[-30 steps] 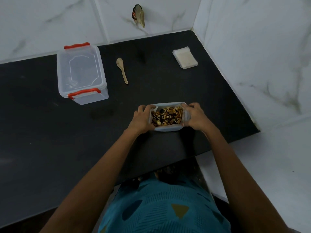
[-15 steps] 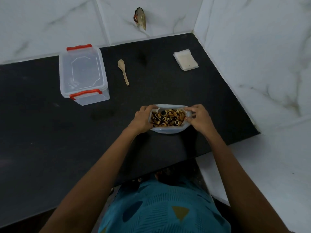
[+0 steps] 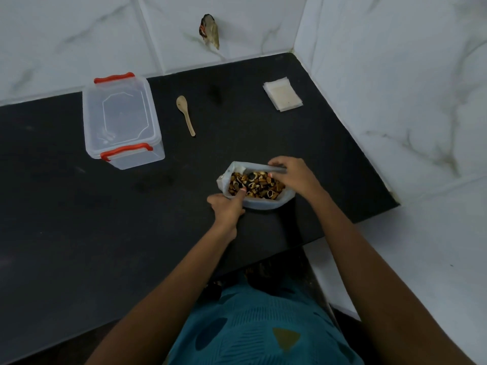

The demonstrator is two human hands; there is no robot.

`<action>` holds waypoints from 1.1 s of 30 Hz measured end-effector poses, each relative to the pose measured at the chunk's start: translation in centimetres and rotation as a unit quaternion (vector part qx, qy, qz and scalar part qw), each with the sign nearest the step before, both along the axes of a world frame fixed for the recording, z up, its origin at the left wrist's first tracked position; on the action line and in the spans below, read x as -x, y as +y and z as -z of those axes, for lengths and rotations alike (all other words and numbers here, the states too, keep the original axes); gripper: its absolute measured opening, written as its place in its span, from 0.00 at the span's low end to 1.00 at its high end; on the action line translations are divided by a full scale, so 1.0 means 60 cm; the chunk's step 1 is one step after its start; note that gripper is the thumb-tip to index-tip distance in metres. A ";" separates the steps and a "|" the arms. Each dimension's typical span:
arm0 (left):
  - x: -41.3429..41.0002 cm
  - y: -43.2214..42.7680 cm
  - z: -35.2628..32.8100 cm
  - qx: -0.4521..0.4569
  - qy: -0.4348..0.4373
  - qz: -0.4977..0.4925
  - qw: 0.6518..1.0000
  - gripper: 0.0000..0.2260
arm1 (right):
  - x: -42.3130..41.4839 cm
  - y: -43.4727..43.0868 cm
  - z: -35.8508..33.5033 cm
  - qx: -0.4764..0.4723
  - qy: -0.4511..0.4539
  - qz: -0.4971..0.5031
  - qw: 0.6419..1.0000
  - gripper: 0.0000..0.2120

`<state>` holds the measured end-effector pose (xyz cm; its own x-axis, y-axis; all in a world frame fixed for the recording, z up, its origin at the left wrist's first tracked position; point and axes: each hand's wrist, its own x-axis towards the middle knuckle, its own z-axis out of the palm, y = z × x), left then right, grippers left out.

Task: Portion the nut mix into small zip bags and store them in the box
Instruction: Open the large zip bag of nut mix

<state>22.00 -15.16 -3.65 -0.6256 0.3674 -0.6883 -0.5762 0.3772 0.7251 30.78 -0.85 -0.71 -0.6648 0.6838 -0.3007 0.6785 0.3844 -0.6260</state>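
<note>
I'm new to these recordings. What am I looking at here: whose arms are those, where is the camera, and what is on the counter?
No machine here: a person wears the camera on the head, looking down at their own arms. The left hand and right hand hold open a large bag of nut mix on the black counter. Further back stand a clear lidded box with red clips, a wooden spoon, and a stack of small zip bags near the corner.
</note>
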 end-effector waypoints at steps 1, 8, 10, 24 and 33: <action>0.001 0.006 0.002 -0.010 0.021 0.004 1.000 0.18 | 0.003 0.001 0.001 -0.020 -0.022 -0.009 0.999 0.14; 0.047 0.031 -0.016 -0.037 0.181 0.108 0.977 0.11 | -0.030 -0.009 0.008 -0.049 0.027 0.094 0.994 0.11; 0.061 0.044 -0.020 -0.045 0.217 0.135 0.966 0.10 | -0.040 -0.019 0.018 -0.018 0.059 0.142 0.988 0.11; 0.022 0.048 0.006 -0.004 0.205 0.143 0.968 0.18 | -0.011 0.018 0.022 0.008 0.046 0.127 0.991 0.13; 0.035 0.047 -0.003 -0.016 0.138 0.134 0.981 0.11 | -0.024 0.035 0.027 0.046 0.081 0.136 0.986 0.13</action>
